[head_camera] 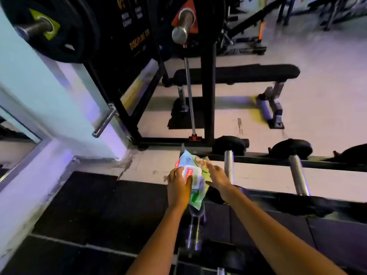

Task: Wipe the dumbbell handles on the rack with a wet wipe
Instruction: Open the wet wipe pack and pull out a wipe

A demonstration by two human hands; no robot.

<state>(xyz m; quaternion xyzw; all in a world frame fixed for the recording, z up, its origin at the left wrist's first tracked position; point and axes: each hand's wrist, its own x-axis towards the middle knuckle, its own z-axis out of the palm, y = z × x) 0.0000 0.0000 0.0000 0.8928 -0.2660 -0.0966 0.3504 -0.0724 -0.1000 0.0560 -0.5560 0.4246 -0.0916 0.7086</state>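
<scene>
A green and blue pack of wet wipes (195, 165) with a white flip lid rests on the left end of the dumbbell rack (278, 158). My left hand (178, 185) grips the pack's left side, thumb on the lid. My right hand (217, 176) lies on the pack's right side, fingers spread. Two dumbbells sit to the right on the rack, the near one with a silver knurled handle (228, 165), the other with a handle (297, 173) further right. No loose wipe shows.
A squat rack upright (207, 92) with a barbell end (181, 30) stands behind the rack. A flat bench (238, 73) is beyond. A weight plate (53, 30) hangs at upper left beside a glass door (59, 92). Black rubber mats (79, 205) cover the near floor.
</scene>
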